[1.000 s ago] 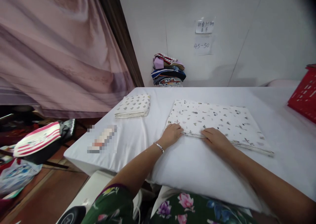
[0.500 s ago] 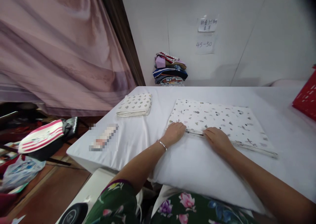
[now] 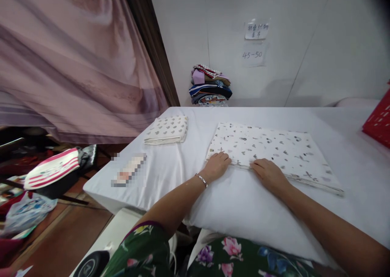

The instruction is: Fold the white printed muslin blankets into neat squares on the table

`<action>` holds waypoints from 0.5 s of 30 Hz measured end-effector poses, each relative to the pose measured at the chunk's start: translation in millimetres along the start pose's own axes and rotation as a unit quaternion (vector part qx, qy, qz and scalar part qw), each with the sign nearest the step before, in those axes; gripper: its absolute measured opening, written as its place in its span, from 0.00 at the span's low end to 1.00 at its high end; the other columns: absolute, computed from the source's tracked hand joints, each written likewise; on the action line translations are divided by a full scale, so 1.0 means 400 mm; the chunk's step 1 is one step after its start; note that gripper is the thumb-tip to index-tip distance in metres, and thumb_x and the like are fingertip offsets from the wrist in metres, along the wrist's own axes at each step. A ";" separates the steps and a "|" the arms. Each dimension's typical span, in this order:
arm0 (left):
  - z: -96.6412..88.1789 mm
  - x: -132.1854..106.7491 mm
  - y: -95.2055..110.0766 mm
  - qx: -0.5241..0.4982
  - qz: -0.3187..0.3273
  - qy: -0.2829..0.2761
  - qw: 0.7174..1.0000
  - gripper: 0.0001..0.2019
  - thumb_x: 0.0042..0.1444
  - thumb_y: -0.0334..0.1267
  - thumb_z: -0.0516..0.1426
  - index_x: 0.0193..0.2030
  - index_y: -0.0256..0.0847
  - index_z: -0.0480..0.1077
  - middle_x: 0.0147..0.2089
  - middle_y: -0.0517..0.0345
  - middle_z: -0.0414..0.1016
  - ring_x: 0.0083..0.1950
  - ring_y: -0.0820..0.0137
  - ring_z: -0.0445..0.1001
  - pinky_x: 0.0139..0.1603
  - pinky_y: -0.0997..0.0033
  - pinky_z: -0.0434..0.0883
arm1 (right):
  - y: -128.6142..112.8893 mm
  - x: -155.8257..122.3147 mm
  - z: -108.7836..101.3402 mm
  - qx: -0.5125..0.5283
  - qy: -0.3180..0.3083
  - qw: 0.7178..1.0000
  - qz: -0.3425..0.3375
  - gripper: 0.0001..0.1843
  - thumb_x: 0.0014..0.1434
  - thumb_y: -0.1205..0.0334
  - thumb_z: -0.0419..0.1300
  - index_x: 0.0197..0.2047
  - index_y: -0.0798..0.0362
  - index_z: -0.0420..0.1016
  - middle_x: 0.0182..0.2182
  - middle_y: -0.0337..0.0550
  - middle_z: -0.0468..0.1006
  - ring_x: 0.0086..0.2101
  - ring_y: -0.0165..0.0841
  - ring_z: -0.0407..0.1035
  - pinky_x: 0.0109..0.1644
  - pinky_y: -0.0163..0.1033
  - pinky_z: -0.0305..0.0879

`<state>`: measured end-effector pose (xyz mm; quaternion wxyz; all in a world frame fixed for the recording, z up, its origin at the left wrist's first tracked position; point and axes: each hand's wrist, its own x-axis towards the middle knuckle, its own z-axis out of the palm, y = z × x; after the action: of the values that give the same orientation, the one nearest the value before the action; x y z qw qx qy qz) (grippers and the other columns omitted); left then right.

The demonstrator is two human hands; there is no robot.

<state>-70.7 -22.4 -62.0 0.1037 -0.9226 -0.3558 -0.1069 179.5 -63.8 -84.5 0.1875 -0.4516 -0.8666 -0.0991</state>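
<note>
A white cloth (image 3: 268, 147) printed with small grey and dark motifs lies folded into a long flat rectangle on the white-covered table. At the left part of its near edge, my left hand (image 3: 217, 165) has its fingers closed on the layers, a bracelet on the wrist. My right hand (image 3: 268, 173) grips the same edge a short way to the right, thumb side turned toward the left hand. The fingertips of both hands are partly hidden. Further left sits a smaller folded cloth (image 3: 167, 129) with grey leaf-like prints, apart from both hands.
The white table cover (image 3: 195, 122) reaches the wall. A pile of folded fabrics (image 3: 210, 86) stands behind the table. At the right edge is a red basket (image 3: 378, 120). A blurred-out flat item (image 3: 129, 171) lies at left. Beyond it is a striped cushion-like thing (image 3: 53, 169).
Both hands stay almost in place at the near edge. Between them, the edge of the cloth lies slightly flatter than before.
</note>
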 end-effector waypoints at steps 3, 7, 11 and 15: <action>-0.018 -0.005 -0.008 -0.030 0.012 -0.001 0.999 0.08 0.59 0.30 0.48 0.41 0.39 0.66 0.42 0.53 0.68 0.44 0.66 0.65 0.42 0.66 0.62 | 0.004 -0.005 -0.011 -0.001 -0.019 1.000 -0.021 0.17 0.61 0.68 0.46 0.48 0.56 0.71 0.44 0.50 0.73 0.42 0.39 0.65 0.44 0.45 0.63; -0.030 -0.009 -0.019 -0.051 0.033 -0.015 0.998 0.13 0.56 0.30 0.50 0.48 0.39 0.64 0.46 0.52 0.67 0.46 0.66 0.64 0.45 0.67 0.62 | 0.008 -0.010 -0.023 -0.003 -0.042 0.999 -0.035 0.19 0.60 0.70 0.46 0.52 0.55 0.69 0.48 0.50 0.72 0.45 0.39 0.65 0.46 0.46 0.63; -0.032 0.005 -0.012 -0.016 0.021 -0.029 0.999 0.14 0.55 0.24 0.47 0.47 0.38 0.64 0.44 0.52 0.67 0.44 0.66 0.64 0.41 0.67 0.62 | 0.013 -0.003 -0.019 0.000 -0.059 0.998 -0.030 0.20 0.59 0.70 0.45 0.53 0.55 0.68 0.48 0.50 0.72 0.43 0.39 0.65 0.46 0.46 0.64; -0.044 0.022 -0.001 0.023 0.020 -0.044 0.999 0.13 0.52 0.20 0.47 0.40 0.37 0.65 0.41 0.51 0.67 0.41 0.66 0.64 0.38 0.67 0.62 | 0.022 0.008 -0.035 0.004 -0.063 0.998 -0.008 0.21 0.60 0.69 0.43 0.53 0.55 0.68 0.47 0.51 0.72 0.44 0.40 0.66 0.44 0.45 0.65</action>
<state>-66.8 -21.1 -42.7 0.1114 -0.9306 -0.3440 -0.0564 188.3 -61.3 -70.4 0.1333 -0.4491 -0.8809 -0.0680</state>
